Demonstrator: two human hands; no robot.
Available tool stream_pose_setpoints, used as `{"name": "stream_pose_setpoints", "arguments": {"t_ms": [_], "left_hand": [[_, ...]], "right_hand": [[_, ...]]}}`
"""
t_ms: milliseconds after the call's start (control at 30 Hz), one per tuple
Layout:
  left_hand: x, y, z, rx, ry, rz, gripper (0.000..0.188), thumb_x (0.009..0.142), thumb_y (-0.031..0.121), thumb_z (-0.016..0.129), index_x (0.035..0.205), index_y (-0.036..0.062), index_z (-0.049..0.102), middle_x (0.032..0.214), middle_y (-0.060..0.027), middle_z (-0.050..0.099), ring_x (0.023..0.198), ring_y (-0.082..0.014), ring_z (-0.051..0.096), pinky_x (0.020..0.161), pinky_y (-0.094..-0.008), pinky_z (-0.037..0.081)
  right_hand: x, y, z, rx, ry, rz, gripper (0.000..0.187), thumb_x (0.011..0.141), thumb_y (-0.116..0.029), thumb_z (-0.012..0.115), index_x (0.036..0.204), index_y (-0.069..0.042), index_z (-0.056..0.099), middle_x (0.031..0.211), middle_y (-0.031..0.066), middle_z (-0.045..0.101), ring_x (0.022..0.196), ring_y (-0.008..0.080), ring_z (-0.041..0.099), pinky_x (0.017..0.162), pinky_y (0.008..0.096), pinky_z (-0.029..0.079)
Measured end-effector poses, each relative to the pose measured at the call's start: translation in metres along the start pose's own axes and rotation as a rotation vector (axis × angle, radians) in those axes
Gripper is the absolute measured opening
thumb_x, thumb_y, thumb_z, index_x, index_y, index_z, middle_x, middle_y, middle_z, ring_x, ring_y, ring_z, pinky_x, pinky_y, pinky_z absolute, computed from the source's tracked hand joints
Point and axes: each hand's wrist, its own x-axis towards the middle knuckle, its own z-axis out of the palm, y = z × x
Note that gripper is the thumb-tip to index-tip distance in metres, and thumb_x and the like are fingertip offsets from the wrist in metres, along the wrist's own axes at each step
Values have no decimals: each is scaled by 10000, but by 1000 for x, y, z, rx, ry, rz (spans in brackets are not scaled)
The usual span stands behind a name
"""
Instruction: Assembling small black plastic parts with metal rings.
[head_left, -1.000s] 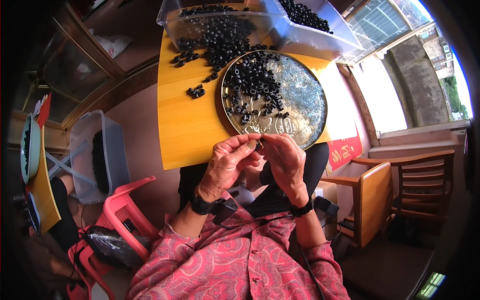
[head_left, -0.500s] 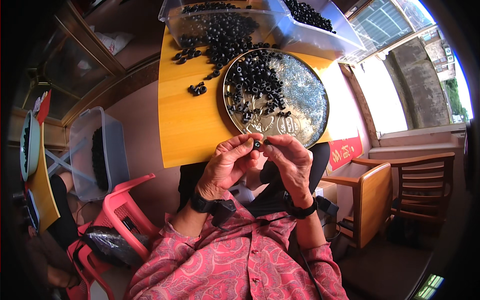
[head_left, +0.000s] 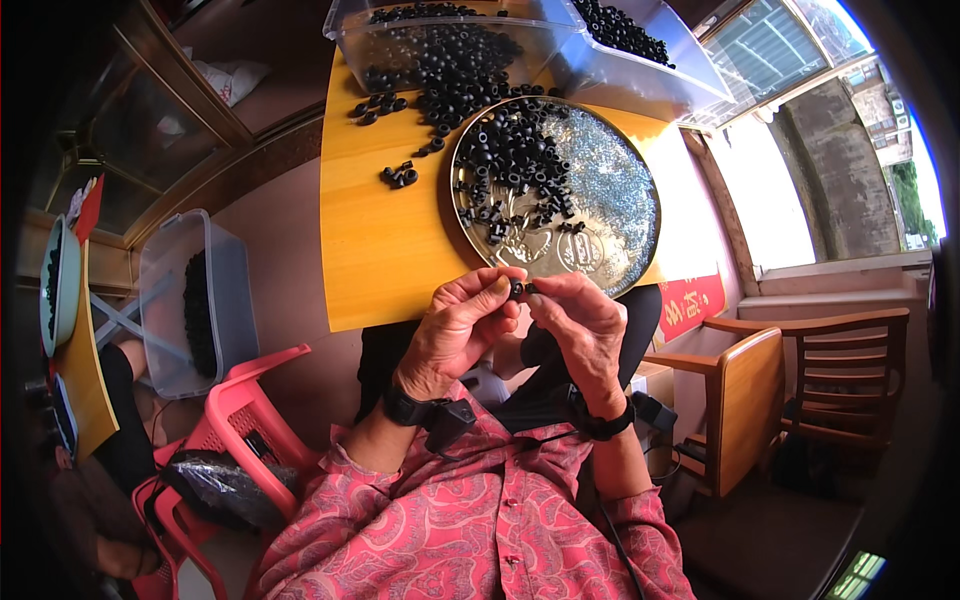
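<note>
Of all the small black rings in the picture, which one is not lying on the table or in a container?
The black ring pinched between the left hand and right hand, just in front of the round metal tray. All others lie loose.

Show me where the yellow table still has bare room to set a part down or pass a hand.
The left half of the yellow table is bare, between its left edge and the round metal tray, below a small ring cluster. The far edge is crowded with loose black rings and clear bins.
</note>
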Motion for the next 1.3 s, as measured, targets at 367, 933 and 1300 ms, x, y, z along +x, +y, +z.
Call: {"name": "stream_pose_setpoints", "arguments": {"t_ms": [367,933,1300], "left_hand": [[0,0,-1,23,13,18,241,985,102,575,1182,-24,633,978,-81,676,771,-111,643,695,-238,561],[1,-2,0,71,54,48,233,979,98,584,1175,-14,642,953,-68,685,783,-105,659,690,-230,578],[-2,0,3,103,73,51,243,972,98,596,1185,-10,644,952,-65,690,785,-101,663,704,-226,584]], "right_hand": [[2,6,-1,-57,1,-95,140,848,50,702,986,35,684,915,34,665,786,72,651,686,195,521],[4,5,4,-185,12,-175,130,813,60,718,932,10,700,905,35,651,741,59,634,641,190,502],[5,7,4,-288,23,-240,125,793,36,736,908,2,701,864,39,659,702,72,646,614,203,514]]}}
